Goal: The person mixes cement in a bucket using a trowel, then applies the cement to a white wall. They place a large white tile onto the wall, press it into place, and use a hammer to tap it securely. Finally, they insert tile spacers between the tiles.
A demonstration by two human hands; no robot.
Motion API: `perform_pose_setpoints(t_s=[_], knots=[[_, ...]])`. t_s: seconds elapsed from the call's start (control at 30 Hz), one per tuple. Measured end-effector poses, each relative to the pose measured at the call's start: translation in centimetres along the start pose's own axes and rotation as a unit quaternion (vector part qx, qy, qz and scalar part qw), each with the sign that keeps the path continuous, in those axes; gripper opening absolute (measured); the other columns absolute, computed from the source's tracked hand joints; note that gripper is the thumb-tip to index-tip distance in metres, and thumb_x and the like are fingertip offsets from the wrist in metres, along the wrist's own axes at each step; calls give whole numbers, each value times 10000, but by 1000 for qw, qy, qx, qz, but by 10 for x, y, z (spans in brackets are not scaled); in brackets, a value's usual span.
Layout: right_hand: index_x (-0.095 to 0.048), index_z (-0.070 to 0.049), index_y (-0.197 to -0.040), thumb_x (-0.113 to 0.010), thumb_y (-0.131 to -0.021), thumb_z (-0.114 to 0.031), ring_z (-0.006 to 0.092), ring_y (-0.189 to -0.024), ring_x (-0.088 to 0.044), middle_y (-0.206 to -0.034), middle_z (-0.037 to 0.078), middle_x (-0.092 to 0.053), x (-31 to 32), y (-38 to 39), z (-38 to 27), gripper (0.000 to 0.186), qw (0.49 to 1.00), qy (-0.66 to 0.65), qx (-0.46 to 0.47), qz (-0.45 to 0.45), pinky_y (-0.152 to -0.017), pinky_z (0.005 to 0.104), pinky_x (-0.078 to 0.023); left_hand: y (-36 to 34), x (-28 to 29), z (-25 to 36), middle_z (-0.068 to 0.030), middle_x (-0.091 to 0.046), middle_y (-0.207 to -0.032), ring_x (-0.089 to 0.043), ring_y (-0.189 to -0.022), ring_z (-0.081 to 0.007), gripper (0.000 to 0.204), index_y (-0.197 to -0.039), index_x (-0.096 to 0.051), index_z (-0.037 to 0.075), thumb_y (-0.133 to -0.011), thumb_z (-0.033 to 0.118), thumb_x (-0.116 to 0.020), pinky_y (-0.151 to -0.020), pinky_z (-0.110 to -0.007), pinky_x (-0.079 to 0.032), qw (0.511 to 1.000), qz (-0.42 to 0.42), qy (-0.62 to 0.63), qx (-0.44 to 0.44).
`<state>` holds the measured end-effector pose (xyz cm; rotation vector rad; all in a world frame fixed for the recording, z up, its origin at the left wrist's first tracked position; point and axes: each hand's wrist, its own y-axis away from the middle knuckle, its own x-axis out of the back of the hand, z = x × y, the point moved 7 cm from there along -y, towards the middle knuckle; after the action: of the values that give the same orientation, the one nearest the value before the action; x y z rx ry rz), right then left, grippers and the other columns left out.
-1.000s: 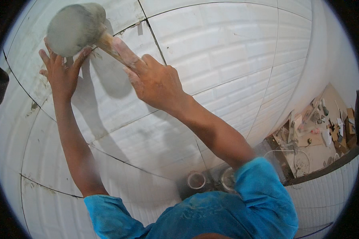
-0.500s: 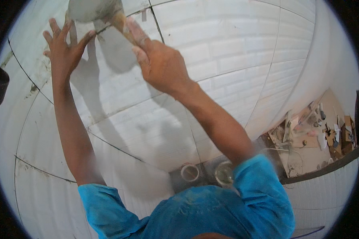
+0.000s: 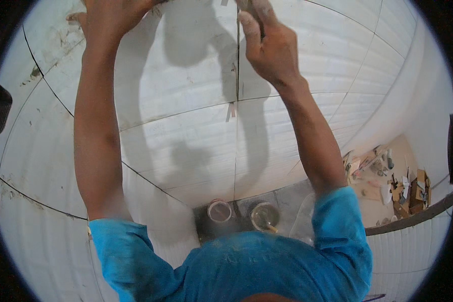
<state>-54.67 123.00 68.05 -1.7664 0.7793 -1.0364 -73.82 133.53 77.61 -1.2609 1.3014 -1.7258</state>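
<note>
White ribbed tiles (image 3: 297,60) cover the wall facing me. My left hand (image 3: 110,15) is raised at the top edge against these tiles, its thumb and outermost finger spread apart; the other fingertips are cut off by the frame. To its right, my right hand (image 3: 276,50) is closed around the handle (image 3: 248,7) of a tool. Its head lies outside the picture now; the earlier view shows a wooden handle and a rounded grey head. Below the right hand, a small spacer clip (image 3: 231,110) sits where tile joints meet.
Two round buckets, a smaller one (image 3: 219,211) and a larger one (image 3: 265,217) with a yellowish handle in it, stand on the dark floor below. At the right, beyond a dark raised edge (image 3: 412,219), lie cardboard boxes (image 3: 418,191) and scattered debris.
The right hand has moved right and up with the tool, whose head has left the picture. My left hand has shifted right and up. The view has shifted too.
</note>
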Motion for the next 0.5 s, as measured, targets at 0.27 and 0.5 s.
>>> perform_pose_setpoints(t_s=[0.27,0.5], knots=[[-317,-90,-1550,-513,-1012,-139,399,-942,-713,-1269,269,-629,7,3,-4,575,996,-11,73,54,-752,417,-580,-4,5,5,-264,-48,-1649,-24,-1515,-486,1326,-1597,-251,249,-518,775,-816,-1106,-797,-111,999,8,30,-36],[-309,-98,-1552,-516,-1007,-114,411,-904,-711,-1242,267,-641,9,5,-5,584,995,16,80,62,-712,415,-575,-10,8,11,-255,-48,-1652,-51,-1511,-492,1282,-1592,-263,273,-544,724,-846,-1106,-790,-159,999,4,10,-50]])
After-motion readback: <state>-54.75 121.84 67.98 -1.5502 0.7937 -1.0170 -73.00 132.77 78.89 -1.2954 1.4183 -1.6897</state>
